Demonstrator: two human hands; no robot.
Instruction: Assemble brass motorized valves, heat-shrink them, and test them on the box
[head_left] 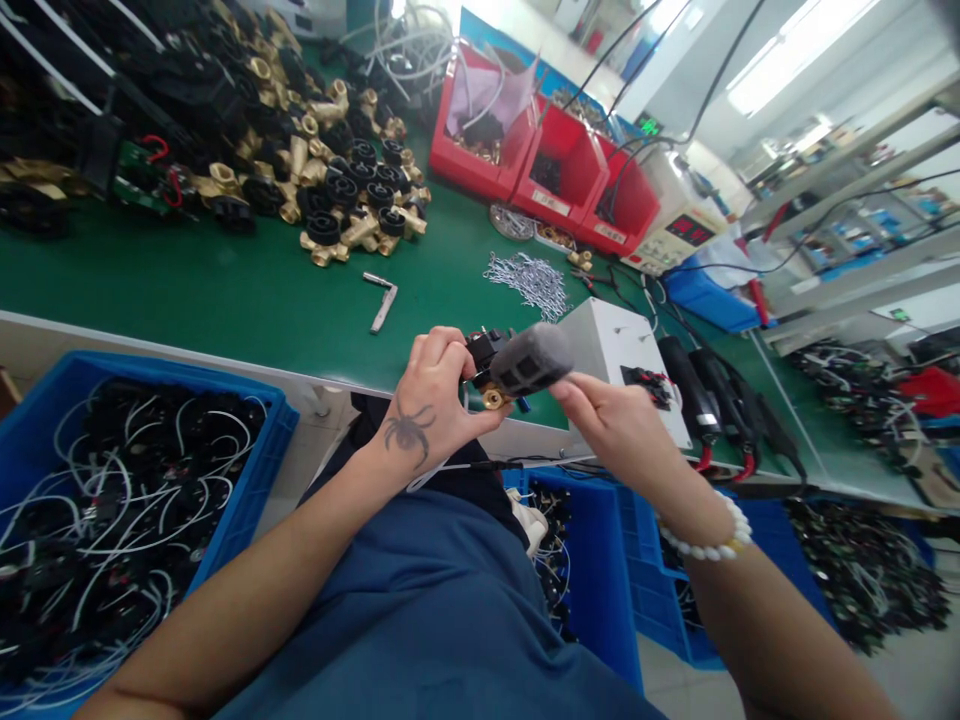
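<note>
My left hand (431,400) is closed round a black-and-brass valve assembly (484,352), holding it over the table's front edge. Its brass port (492,399) shows beside my thumb. My right hand (622,425) is closed by a blunt, rounded grey tool (531,360), which lies across the valve assembly and hides part of it. The tool's exact kind and most of its grip are hidden. On the green table beyond are a small folded metal tool (382,303) and a pile of small silvery metal pieces (529,284).
Brass fittings with black caps (349,190) are heaped at the back left. Red parts bins (559,170) line the back, beside a power supply (679,225). A white box (611,345) stands right of my hands. Blue crates (281,440) hold wired black parts below.
</note>
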